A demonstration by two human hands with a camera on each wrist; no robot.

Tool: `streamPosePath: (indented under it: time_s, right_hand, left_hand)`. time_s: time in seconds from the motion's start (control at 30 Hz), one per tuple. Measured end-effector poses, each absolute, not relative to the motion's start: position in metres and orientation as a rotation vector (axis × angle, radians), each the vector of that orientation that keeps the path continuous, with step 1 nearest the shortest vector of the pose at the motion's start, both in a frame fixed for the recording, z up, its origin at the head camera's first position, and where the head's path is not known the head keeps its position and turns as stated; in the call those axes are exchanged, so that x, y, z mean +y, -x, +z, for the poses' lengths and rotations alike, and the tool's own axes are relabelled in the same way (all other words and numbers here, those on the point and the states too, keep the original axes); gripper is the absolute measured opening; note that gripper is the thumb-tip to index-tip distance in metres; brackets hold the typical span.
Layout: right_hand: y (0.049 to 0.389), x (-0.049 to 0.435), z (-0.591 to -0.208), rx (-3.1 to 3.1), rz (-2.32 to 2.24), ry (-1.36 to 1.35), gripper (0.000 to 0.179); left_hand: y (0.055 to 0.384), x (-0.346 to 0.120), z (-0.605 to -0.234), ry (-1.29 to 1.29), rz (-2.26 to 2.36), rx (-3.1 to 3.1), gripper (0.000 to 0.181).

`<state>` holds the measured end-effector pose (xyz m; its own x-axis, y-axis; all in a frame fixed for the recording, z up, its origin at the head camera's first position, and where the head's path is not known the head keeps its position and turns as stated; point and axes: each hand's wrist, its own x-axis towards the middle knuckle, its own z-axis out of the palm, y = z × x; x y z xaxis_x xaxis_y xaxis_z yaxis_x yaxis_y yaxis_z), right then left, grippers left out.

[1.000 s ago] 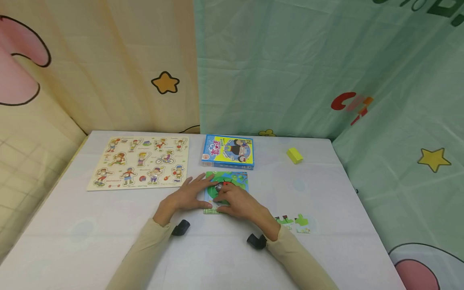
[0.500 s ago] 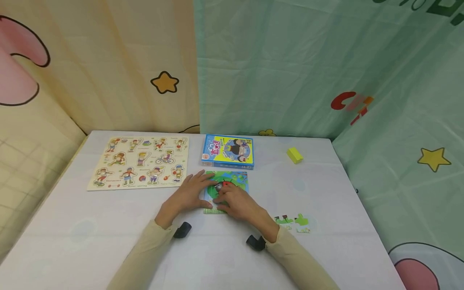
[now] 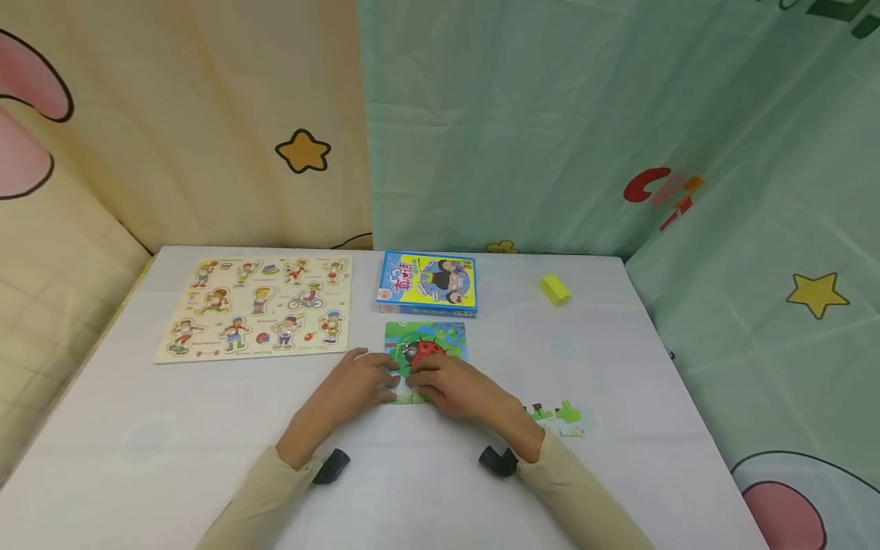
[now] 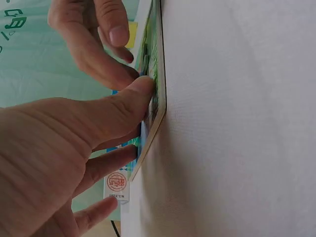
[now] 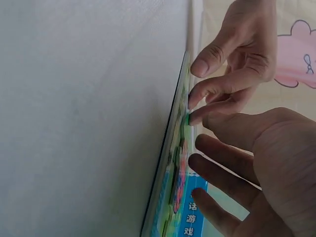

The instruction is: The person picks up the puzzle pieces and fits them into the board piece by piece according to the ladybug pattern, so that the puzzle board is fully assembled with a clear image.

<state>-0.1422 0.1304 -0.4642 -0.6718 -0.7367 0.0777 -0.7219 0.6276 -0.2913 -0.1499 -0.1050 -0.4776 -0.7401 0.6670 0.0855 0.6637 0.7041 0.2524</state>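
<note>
A square jigsaw puzzle (image 3: 447,332) with a red ladybug on green lies flat at mid-table. My left hand (image 3: 357,388) is at its left side, fingertips on the lower left part. In the left wrist view the left thumb (image 4: 140,89) touches the surface near the board's edge. My right hand (image 3: 464,388) covers the lower right of the puzzle, its fingers bent loosely downward, close to the left fingertips. No piece shows between the fingers of either hand. Loose green puzzle pieces (image 3: 569,412) lie to the right, partly behind the right wrist.
A pegged wooden board of sports figures (image 3: 257,305) lies at the back left. Behind the puzzle is a blue and yellow card-game box (image 3: 428,283). A yellow block (image 3: 554,290) stands at the back right of the white table (image 3: 412,496).
My left hand has drawn back towards me, from the puzzle's upper left to its lower left. The right hand stays over the lower right part. The head view has shifted slightly.
</note>
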Motion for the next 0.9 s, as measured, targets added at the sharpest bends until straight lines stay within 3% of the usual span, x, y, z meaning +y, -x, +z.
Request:
streamPosePath:
  time_s: [0.5,0.9]
  right_hand:
    - [0.106,0.233,-0.441,2.747,-0.693,0.838,0.056]
    - [0.078,0.291,-0.452,2.748,-0.746,0.579,0.052]
  left_hand:
    - [0.148,-0.104,-0.48,-1.102,0.59,2.843,0.02]
    - [0.15,-0.108,-0.481,-1.063,0.723,2.76,0.019]
